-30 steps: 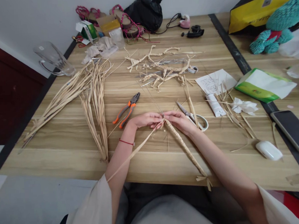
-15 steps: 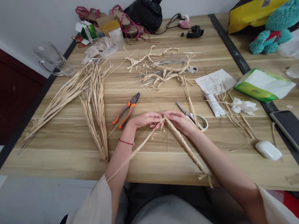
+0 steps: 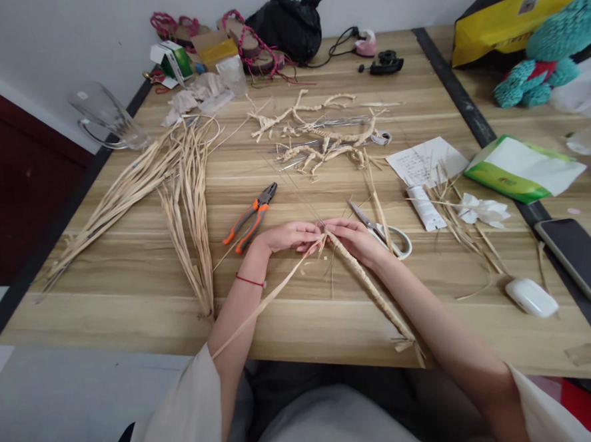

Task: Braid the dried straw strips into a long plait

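Observation:
My left hand is closed on a flat straw-coloured strip, which trails back over my left forearm. Against it, fingertips nearly meeting, my right hand pinches the upper end of a wire stem wrapped in the same strip. The wrapped stem slants down to the right, ending in loose frayed tails near the table's front edge. Bare thin wires stick out beyond my fingers, away from me. Scissors with white handles lie just right of my right hand. Pliers with orange-grey handles rest to the left.
A bundle of straw strips spreads at left, near a glass mug. Several wrapped branch shapes lie beyond my hands. To the right are a tube, a tissue pack, a white case and a phone.
The wrapped stem has turned slightly, its frayed lower end shifting a little to the right. Both hands stay at nearly the same place.

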Demonstrator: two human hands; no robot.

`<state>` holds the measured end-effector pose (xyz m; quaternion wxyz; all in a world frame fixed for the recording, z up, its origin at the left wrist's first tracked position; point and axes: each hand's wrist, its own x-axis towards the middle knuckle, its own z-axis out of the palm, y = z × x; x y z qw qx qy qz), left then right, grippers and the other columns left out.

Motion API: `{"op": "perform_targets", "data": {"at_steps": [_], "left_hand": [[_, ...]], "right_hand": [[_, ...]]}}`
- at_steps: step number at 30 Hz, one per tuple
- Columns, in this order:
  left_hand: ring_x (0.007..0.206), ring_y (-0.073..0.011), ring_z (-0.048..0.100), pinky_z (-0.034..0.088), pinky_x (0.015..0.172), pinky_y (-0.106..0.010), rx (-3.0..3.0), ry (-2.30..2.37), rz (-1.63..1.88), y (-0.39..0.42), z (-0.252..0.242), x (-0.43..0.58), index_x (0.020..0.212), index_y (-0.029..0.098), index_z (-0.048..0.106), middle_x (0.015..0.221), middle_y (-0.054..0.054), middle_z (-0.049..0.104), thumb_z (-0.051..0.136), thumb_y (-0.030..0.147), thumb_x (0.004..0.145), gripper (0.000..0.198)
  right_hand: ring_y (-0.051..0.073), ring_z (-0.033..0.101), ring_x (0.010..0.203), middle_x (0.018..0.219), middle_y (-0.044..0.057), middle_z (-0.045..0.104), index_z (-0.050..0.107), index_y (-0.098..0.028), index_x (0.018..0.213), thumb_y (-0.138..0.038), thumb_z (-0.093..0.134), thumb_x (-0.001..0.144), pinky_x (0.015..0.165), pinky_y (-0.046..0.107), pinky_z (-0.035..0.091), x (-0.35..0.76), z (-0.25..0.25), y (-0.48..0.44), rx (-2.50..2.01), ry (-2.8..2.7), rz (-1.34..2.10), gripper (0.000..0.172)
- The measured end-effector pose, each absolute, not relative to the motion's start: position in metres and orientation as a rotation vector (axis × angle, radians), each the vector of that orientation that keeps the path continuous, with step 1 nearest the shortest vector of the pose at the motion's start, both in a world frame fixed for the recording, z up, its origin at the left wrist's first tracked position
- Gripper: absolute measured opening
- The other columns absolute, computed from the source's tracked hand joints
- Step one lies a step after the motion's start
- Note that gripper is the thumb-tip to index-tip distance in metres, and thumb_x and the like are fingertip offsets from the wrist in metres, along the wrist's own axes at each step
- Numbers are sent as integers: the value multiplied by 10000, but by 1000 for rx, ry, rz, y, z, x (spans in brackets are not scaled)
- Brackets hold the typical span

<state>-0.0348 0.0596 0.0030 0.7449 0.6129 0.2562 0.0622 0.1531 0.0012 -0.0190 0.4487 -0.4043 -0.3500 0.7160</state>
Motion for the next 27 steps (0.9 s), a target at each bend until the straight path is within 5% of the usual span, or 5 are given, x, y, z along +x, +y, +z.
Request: {"op": "perform_targets", "data": {"at_steps": [20, 27], "left_hand": [[432, -55, 439, 301, 407, -170, 1230, 459, 122, 57, -9, -39, 813, 125, 566, 556, -2, 559, 623, 377, 795, 259], [395, -51, 405, 305, 394, -174, 1256, 454, 96, 57, -8, -38, 731, 129, 551, 495, 19, 512, 650, 427, 763, 315]], "right_hand": [[167, 653, 815, 917, 39, 728, 721, -222, 927, -307, 766, 654, 857, 314, 466, 155, -19, 0, -984, -837, 1820, 290], [212, 653, 947, 992, 58, 724, 721, -220, 954, -342, 756, 673, 932, 350, 441, 153, -12, -2, -965, -902, 1856, 309]]}}
